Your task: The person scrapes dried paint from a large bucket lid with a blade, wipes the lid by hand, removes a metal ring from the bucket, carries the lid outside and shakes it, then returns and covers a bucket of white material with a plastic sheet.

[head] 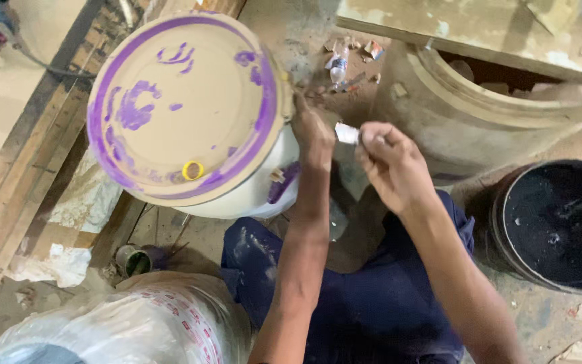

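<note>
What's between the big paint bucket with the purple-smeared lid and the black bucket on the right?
In the head view, both hands: the left hand touches the paint bucket; the right hand pinches a small white piece, short of the black bucket.

A white paint bucket [237, 195] with a tan, purple-smeared lid [183, 101] stands tilted on the dusty floor [304, 34]. The left hand [312, 135] grips the lid's right edge. The right hand [392, 165], just beside it, pinches a small white piece [347, 133]. A black pail of dark liquid [560, 222] stands at the right.
</note>
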